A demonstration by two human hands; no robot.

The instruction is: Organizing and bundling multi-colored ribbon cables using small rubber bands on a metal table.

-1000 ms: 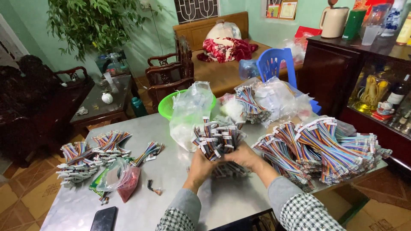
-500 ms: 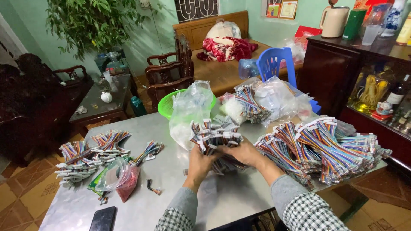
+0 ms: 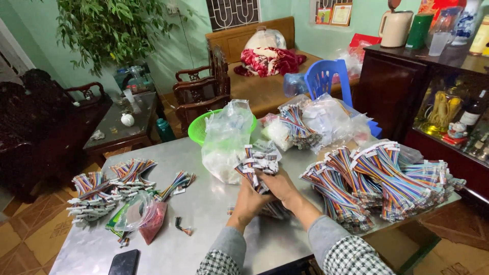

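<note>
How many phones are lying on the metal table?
1. A single black phone lies at the near left edge of the metal table, partly cut off by the frame. Others could be hidden under the wire bundles or bags.

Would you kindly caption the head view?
Both hands, left and right, grip a ribbon-cable bundle above the metal table.

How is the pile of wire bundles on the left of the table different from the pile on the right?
The left pile is small and flat, spread loosely; the right pile is much larger and stacked high. The left pile lies beside a small plastic bag; the right pile reaches the table edge. Both hold striped multicoloured wires with white plugs.
</note>
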